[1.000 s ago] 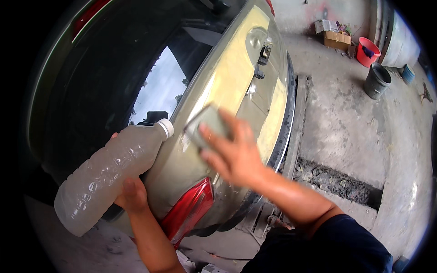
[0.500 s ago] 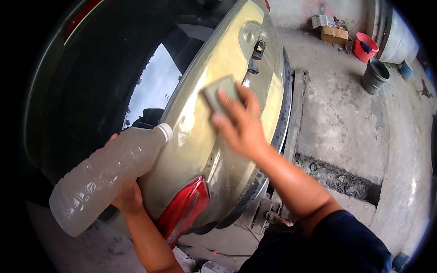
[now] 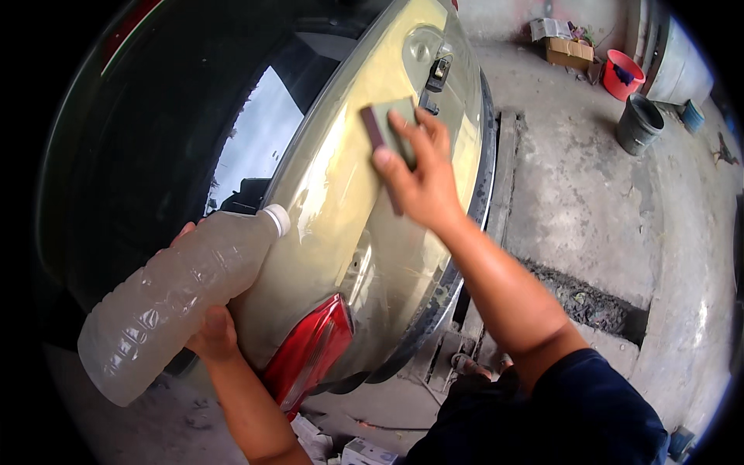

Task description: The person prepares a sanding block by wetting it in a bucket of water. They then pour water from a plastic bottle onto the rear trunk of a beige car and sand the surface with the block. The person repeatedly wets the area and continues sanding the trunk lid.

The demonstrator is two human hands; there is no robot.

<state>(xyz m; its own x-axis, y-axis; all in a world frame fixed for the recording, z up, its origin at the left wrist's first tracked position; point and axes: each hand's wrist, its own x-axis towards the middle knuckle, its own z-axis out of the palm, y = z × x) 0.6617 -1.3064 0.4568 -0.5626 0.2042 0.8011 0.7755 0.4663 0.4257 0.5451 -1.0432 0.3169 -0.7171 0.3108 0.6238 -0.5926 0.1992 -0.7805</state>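
Observation:
My right hand [image 3: 425, 174] presses a sanding block [image 3: 397, 130], greenish-grey with a brownish sheet along its edge, against the rear panel of a car [image 3: 314, 209]. That panel is wet and shiny, with pale yellow filler patches around the handle recess. My left hand [image 3: 215, 333] is wrapped round a large clear plastic bottle [image 3: 167, 298] of cloudy liquid. The bottle lies tilted, its white cap [image 3: 277, 220] pointing at the panel. Below it sits the red tail light [image 3: 314, 349].
The dark rear window [image 3: 256, 139] fills the left. On the concrete floor at right stand a red bucket [image 3: 622, 75], a dark bucket [image 3: 640, 124] and a cardboard box [image 3: 570, 53]. A rubble-filled trench [image 3: 581, 298] cuts the floor beside the car. My feet [image 3: 473, 364] stand near the bumper.
My right hand has moved the sanding block slightly away from me and to the right, toward the handle recess. The bottle in my left hand has shifted slightly left.

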